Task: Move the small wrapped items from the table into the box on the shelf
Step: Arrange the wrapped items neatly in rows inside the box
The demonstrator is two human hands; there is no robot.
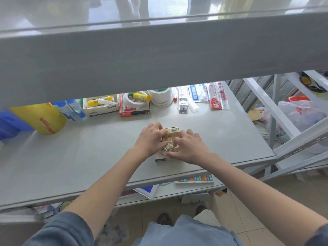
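Both bare forearms are stretched forward over the grey shelf [71,162], and the two hands are brought together over a small white box [160,159] near its front edge. The left hand [150,139] is laid knuckles-up over the box, its fingers [162,133] curled down onto the small wrapped items [173,132], cream blocks with barcode labels that are heaped in and above the box. The right hand [189,148] is set just right of the box, its fingers curled inward with the thumb and fingertips pinched on items at the heap's near side. Behind the box, along the back of the shelf, an open carton of glue sticks [101,108], a red-and-white carton holding a tape roll [134,107], a stack of white tape rolls [160,97] and packaged pens [215,96] are seen; far left of the box a yellow tape roll [42,118] is stood. Below the box, on a lower shelf, a coloured bead abacus [195,180] is laid. A tiled floor [239,210] is visible beneath.
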